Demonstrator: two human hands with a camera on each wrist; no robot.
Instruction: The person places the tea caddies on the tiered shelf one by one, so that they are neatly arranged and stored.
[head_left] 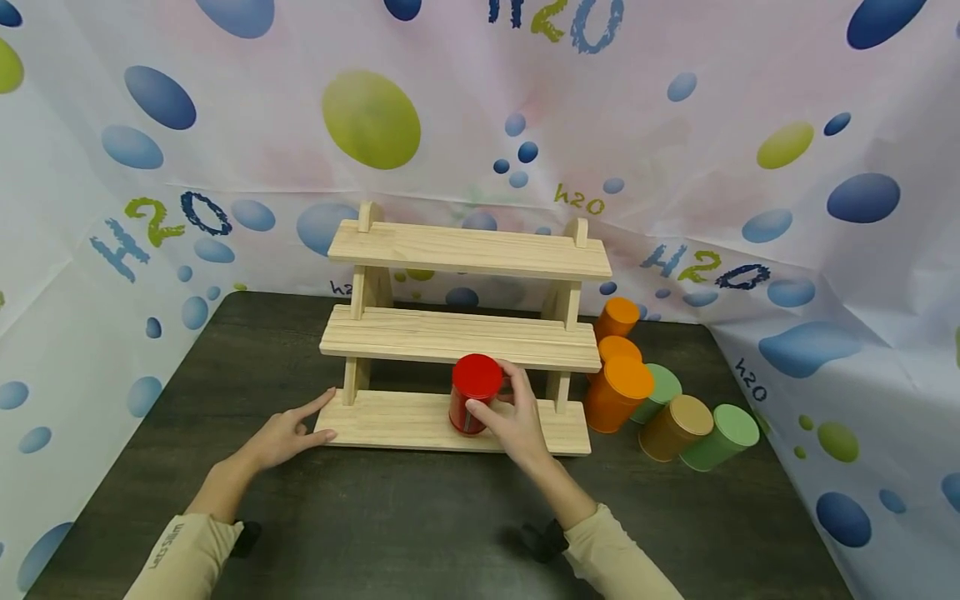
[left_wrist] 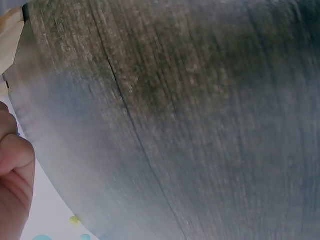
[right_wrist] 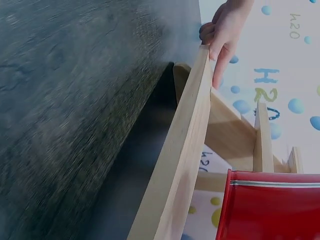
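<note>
A three-tier wooden display shelf [head_left: 461, 337] stands on the dark table. At the left end of its lowest tier, my left hand [head_left: 279, 437] touches the wood with outstretched thumb and forefinger; the right wrist view also shows this hand [right_wrist: 227, 32] at the board's end. My right hand [head_left: 519, 421] grips a red canister [head_left: 476, 379], thumb in front and fingers around its right side. The canister is upright at the lowest tier, right of its middle; whether its base touches the board cannot be told. In the right wrist view, part of the red canister [right_wrist: 272, 207] fills the lower right.
To the right of the shelf stand several canisters: orange ones [head_left: 618, 392], green ones [head_left: 722, 437] and a golden-brown one [head_left: 677, 427]. A printed sheet [head_left: 450, 100] with blue and green spots hangs behind and at the sides of the dark table [head_left: 375, 517].
</note>
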